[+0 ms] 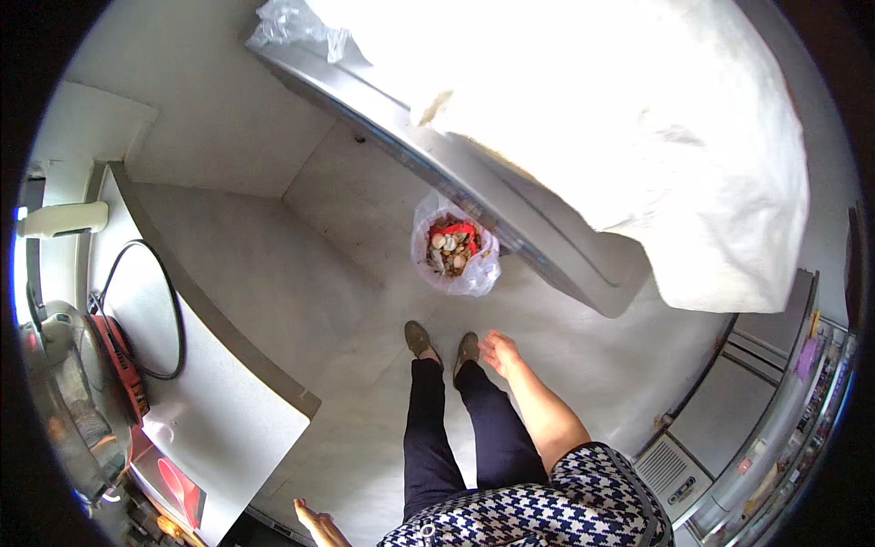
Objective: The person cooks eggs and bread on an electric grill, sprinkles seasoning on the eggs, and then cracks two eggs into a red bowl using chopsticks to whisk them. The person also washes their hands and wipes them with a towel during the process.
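Observation:
My right hand (501, 352) hangs in the air over the floor, just right of my right shoe (467, 347). Its fingers are spread a little and hold nothing. At the lower left, my left hand (316, 522) is partly cut off by the frame's bottom edge. It appears empty, fingers apart, near the corner of a white-topped counter (253, 444). On the floor ahead of my feet stands a bin lined with a translucent plastic bag (477, 282). Food scraps (448, 251), seemingly with eggshells, and a red wrapper-like piece (472, 231) fill it.
A stainless steel table (588, 273), partly under a white cloth (724, 225), juts over the bin's edge. On the left counter are a glass-bowled appliance (75, 383), a looped black cable (183, 328) and a red box (179, 489). Grey cabinets (728, 396) line the right.

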Demonstrator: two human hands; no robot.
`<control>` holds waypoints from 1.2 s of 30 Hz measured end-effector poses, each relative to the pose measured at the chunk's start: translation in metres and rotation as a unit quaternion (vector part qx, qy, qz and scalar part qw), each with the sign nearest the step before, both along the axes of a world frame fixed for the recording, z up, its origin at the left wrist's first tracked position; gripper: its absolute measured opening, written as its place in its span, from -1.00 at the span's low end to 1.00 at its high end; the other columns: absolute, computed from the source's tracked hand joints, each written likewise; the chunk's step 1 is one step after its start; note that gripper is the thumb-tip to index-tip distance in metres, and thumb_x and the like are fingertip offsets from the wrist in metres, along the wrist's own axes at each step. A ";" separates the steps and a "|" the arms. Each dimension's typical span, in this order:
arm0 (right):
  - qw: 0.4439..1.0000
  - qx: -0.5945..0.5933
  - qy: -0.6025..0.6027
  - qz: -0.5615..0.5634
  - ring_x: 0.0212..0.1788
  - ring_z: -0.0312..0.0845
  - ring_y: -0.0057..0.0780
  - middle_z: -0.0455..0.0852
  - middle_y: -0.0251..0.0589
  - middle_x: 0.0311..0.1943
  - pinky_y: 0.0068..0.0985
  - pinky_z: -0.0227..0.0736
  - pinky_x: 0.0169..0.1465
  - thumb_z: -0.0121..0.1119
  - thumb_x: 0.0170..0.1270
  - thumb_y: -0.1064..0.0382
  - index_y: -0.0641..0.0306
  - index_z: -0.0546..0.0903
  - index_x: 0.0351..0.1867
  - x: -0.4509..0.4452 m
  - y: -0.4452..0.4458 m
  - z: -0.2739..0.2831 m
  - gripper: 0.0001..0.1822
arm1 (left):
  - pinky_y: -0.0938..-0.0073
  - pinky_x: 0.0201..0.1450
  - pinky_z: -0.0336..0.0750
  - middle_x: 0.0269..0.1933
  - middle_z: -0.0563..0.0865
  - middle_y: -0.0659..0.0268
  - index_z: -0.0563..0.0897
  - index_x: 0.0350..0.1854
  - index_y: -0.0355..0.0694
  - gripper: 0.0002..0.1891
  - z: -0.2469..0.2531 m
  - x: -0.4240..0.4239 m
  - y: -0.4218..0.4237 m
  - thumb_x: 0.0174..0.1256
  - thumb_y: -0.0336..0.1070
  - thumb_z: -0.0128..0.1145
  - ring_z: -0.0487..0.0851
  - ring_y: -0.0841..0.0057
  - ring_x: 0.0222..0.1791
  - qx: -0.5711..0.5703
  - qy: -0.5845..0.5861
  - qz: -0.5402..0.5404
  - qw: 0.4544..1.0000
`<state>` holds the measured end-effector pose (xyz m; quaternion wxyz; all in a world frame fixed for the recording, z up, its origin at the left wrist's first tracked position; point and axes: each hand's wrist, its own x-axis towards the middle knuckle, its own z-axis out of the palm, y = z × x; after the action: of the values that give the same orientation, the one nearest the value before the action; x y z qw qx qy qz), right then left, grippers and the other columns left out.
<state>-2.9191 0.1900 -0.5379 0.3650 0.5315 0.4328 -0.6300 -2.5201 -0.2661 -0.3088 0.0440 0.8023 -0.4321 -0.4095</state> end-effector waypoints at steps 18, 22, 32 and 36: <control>0.998 0.002 0.031 0.048 0.18 0.54 -0.27 0.49 -0.12 0.26 -0.27 0.42 0.20 0.11 0.41 0.16 0.14 0.36 0.33 0.012 0.056 0.180 -0.50 | 0.10 0.49 0.00 0.48 0.26 0.19 0.31 0.42 -0.25 -0.31 0.020 -0.086 -0.023 0.36 0.08 0.04 0.18 0.31 0.48 -0.038 0.093 0.116 0.988; 0.969 -0.096 0.132 0.185 0.09 0.60 -0.41 0.53 -0.19 0.23 -0.42 0.46 0.11 0.13 0.41 0.14 0.19 0.37 0.35 -0.024 -0.005 0.244 -0.48 | 0.13 0.21 0.41 0.18 0.58 0.24 0.54 0.19 -0.23 -0.48 0.054 -0.091 0.007 0.31 0.02 0.16 0.50 0.38 0.18 -0.105 0.146 0.170 0.969; 0.758 -0.276 0.241 0.540 0.10 0.58 -0.51 0.54 -0.20 0.22 -0.55 0.44 0.10 0.03 0.47 0.16 0.21 0.37 0.35 -0.007 -0.162 0.400 -0.53 | -0.05 0.49 -0.05 0.51 0.06 0.00 0.37 0.39 -0.18 -0.34 0.212 -0.055 0.024 0.28 -0.07 0.23 -0.02 0.02 0.53 -0.257 0.390 0.345 0.814; 0.667 -0.347 0.238 0.615 0.14 0.55 -0.46 0.53 -0.19 0.22 -0.50 0.40 0.18 0.02 0.47 0.15 0.20 0.37 0.35 0.040 -0.248 0.449 -0.53 | -0.04 0.50 -0.02 0.52 0.00 -0.10 0.36 0.38 -0.23 -0.42 0.236 -0.016 0.005 0.37 -0.13 0.15 -0.04 -0.04 0.53 -0.278 0.473 0.349 0.760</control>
<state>-2.8791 -0.0583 -0.0894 0.7123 -0.1876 0.4839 -0.4726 -2.5365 -0.2611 -0.0730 0.6034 0.5548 -0.1411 -0.5551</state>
